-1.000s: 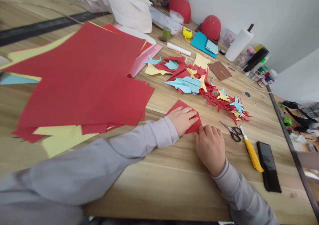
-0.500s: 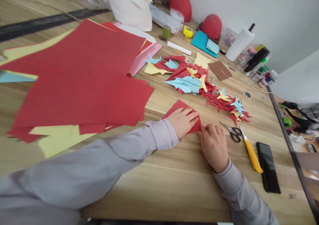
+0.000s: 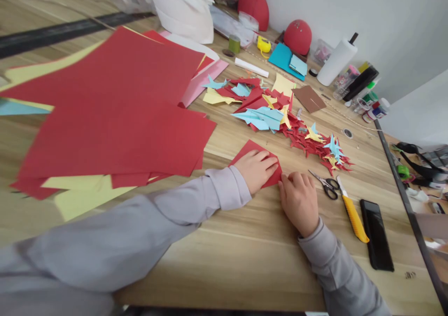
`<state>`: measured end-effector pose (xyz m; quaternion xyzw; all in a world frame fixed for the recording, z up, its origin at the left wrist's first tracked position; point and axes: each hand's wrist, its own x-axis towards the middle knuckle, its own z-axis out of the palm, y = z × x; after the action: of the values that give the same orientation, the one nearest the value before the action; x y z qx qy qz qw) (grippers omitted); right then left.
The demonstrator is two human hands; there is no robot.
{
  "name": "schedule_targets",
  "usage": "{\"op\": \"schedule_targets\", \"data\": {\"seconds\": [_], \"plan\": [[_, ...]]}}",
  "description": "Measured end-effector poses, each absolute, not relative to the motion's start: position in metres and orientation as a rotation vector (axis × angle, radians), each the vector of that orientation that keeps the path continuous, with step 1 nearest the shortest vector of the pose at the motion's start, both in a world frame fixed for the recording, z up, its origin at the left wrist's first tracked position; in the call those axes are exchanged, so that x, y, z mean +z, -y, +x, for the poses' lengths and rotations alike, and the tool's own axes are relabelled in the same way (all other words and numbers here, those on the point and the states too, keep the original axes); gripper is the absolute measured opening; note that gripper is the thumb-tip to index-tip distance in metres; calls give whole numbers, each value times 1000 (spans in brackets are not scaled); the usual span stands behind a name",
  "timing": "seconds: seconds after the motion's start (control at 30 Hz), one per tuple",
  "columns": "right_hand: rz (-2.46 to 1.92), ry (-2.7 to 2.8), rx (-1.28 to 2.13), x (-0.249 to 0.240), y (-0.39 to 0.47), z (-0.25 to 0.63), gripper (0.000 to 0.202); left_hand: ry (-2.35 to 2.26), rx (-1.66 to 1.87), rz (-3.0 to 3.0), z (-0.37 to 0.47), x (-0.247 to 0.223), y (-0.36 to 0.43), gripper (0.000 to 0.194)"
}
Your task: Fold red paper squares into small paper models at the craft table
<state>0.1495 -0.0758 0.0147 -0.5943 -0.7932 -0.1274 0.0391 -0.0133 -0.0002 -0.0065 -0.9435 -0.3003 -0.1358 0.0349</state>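
Note:
A small piece of red paper point(image 3: 248, 149) lies on the wooden table in front of me. Flat on top of it rests my left hand point(image 3: 255, 170), fingers stretched out and covering much of its middle. My right hand point(image 3: 300, 203) is closed, with thumb and forefinger at the paper's right corner, where they seem to pinch its edge. Whatever fold lies under the left palm is hidden. Just right of my right hand are black-handled scissors point(image 3: 330, 189) and a yellow utility knife point(image 3: 354, 219) with its blade showing.
Large red sheets point(image 3: 119, 110) are stacked over yellow ones on the left. Behind my hands runs a heap of folded red, blue and yellow paper shapes point(image 3: 297, 136). A black phone point(image 3: 377, 235) lies at the right, and a yellow tape measure point(image 3: 263, 44) farther back.
My right hand has shifted very slightly left and away from me, staying at the paper's corner. My left hand keeps its place on the paper.

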Motion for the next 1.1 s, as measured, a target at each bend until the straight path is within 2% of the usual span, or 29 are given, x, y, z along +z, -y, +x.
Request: {"op": "schedule_targets", "data": {"seconds": [0.23, 0.63, 1.1], "plan": [[-1759, 2341, -274, 12, 72, 153, 28, 958, -428, -2887, -12, -8, 0, 32], [-1810, 2377, -283, 11, 68, 153, 28, 920, -401, -2926, -13, -6, -2, 32], [-1846, 2403, -305, 14, 57, 151, 39, 924, -396, -2926, -12, -7, -3, 31]]}}
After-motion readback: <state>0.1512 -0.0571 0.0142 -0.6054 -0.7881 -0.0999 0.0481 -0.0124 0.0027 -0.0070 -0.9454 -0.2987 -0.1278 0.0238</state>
